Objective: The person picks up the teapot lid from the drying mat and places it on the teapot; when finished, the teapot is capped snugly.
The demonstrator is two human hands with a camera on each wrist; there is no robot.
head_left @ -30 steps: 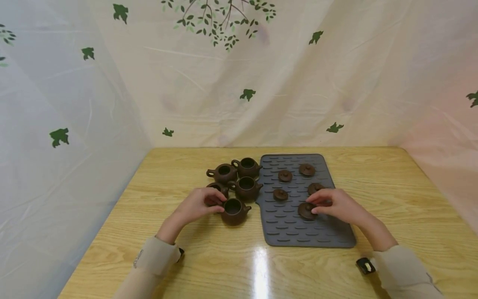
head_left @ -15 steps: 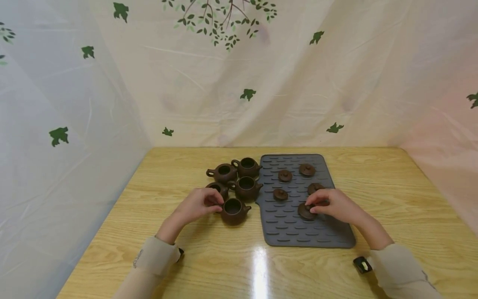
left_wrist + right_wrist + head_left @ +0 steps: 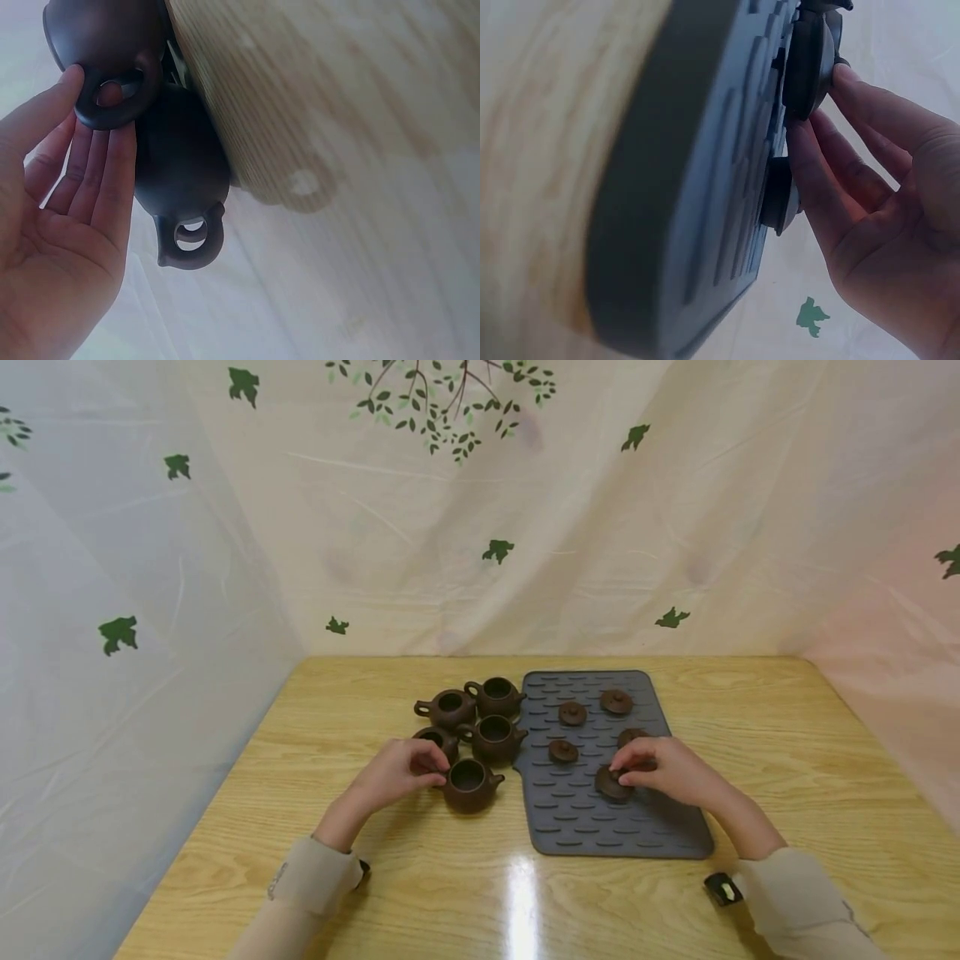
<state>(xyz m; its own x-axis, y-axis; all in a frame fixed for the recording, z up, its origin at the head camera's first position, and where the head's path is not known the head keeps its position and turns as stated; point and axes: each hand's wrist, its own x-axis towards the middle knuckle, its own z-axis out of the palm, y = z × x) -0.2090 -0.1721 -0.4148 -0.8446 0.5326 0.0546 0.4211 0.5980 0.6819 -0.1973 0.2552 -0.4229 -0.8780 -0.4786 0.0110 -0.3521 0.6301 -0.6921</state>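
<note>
My left hand pinches the handle of the nearest brown teapot, which stands lidless on the table. In the left wrist view, thumb and fingers meet at the teapot's handle. Over the grey mat, my right hand pinches a brown teapot lid at its knob. That lid is slightly tilted; whether its rim still touches the mat I cannot tell. Behind the right fingers, another lid is partly hidden.
Several other lidless teapots cluster behind the held one, close together at the mat's left edge. More lids lie on the mat, among them a small lid and a far lid. A fabric backdrop hangs behind the wooden table.
My right fingers have closed on the lid's knob, and the lid has tilted and shifted slightly left. The left hand and its teapot have stayed in place.
</note>
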